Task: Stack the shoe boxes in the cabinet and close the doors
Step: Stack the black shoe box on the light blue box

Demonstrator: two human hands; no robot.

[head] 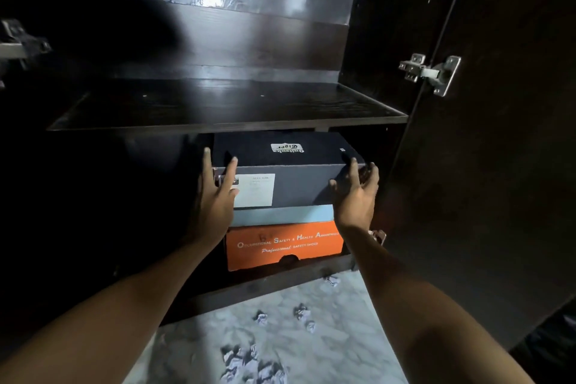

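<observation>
Black box [280, 178]: top of stack in cabinet [227, 109], over blue box [283, 214] and orange box [283, 245]. Left hand [215, 193], right hand [357, 193]: spread flat against its ends, gripping nothing. Risk: uneven push skews stack; overhang blocks door [498, 134].

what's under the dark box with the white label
A light blue box sits directly under the dark box, and an orange safety-shoe box is below that. The left hand and right hand cover the blue box's ends.
</observation>
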